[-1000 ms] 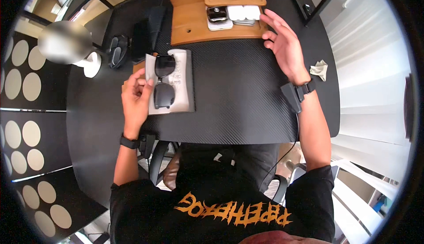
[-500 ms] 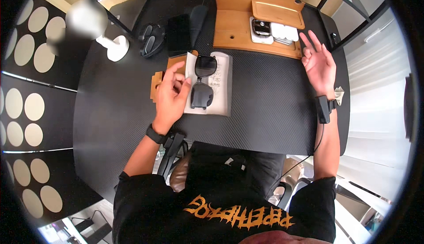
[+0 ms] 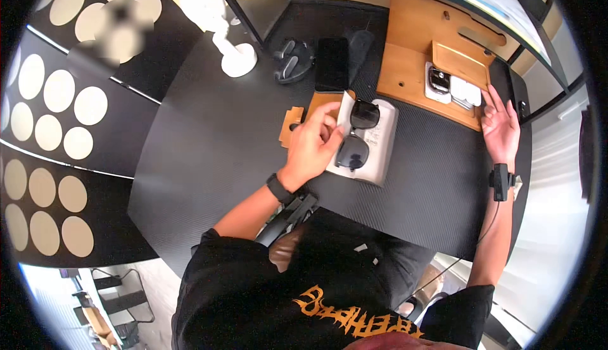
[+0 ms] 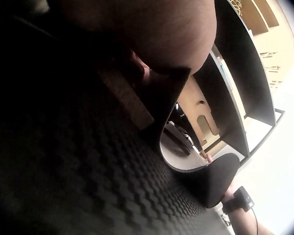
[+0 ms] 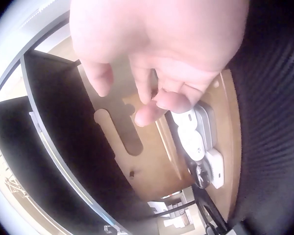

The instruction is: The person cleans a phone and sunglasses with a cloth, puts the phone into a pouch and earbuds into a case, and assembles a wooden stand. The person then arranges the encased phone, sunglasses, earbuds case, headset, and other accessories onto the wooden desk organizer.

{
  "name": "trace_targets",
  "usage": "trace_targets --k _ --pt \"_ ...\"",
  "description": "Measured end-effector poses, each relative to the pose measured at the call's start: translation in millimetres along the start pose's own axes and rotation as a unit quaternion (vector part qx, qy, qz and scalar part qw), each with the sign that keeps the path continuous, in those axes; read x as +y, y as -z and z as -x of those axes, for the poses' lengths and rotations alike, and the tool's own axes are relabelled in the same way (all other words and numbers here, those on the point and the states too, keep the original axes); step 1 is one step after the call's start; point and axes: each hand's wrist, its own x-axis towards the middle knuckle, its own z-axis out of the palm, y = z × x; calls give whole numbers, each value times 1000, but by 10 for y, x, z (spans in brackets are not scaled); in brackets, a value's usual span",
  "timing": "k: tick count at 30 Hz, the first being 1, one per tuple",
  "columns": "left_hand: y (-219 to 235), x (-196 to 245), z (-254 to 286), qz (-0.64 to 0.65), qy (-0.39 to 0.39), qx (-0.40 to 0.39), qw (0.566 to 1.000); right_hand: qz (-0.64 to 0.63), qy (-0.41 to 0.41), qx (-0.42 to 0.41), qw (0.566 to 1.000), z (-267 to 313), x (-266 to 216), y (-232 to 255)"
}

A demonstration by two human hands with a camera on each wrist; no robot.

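Dark sunglasses [image 3: 356,136] lie folded on a pale grey cloth [image 3: 383,144] spread on the black table [image 3: 215,153]. My left hand [image 3: 330,128] is at the cloth's left edge, thumb and forefinger pinching that edge, which stands lifted [image 4: 162,122]. One dark lens [image 4: 213,181] shows past the fold in the left wrist view. My right hand [image 3: 495,108] is open with straight fingers by the right end of a wooden stand [image 3: 405,74]. Its fingertips [image 5: 152,110] hover just over the white cases [image 5: 190,133] on the stand.
A black phone [image 3: 332,63], a black mouse-like object [image 3: 291,62] and a white lamp base [image 3: 238,60] stand at the back. Small wooden pieces [image 3: 291,125] lie left of my left hand. A wooden tray [image 3: 459,55] sits behind the white cases.
My right hand has come down from a raised pose to the white cases on the wooden stand. The left hand stays at the cloth's edge. The head view has swung left.
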Motion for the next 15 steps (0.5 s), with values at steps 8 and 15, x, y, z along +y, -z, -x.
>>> trace_targets --k 8,15 --pt "-2 -26 -6 -13 -11 -7 1000 -15 -8 11 1000 159 -14 -49" --pt "-8 -29 -5 -15 -3 -1 1000 21 -2 65 998 600 -260 -83"
